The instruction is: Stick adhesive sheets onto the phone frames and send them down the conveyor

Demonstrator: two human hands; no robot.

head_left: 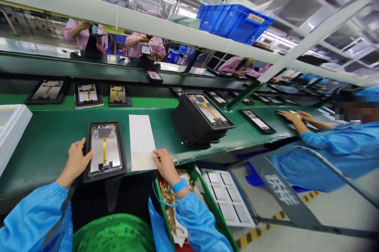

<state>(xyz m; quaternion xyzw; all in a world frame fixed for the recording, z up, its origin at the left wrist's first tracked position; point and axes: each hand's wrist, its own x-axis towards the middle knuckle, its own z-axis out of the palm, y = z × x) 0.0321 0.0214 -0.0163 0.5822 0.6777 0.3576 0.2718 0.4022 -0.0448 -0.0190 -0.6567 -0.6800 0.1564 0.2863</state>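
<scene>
An opened tablet-like device (pixel 105 149) with a circuit board, an orange ribbon cable and a black frame lies on the green bench. My left hand (pixel 76 160) rests at its left edge, thumb and fingers apart, with the thumb over the rim. To the right of the device lies a white rectangular sheet (pixel 142 141). The fingers of my right hand (pixel 166 165) are pinched on the sheet's lower right edge. A blue band circles my right wrist. Further right stands a tall stack of similar devices in black frames (pixel 204 120).
More devices (pixel 87 93) line the green belt behind. At the left edge is a white foam tray (pixel 13 133). Below the bench stand a green bin (pixel 204 189) with scraps and a green round stool (pixel 114 234). A co-worker in blue (pixel 325 149) works at the right.
</scene>
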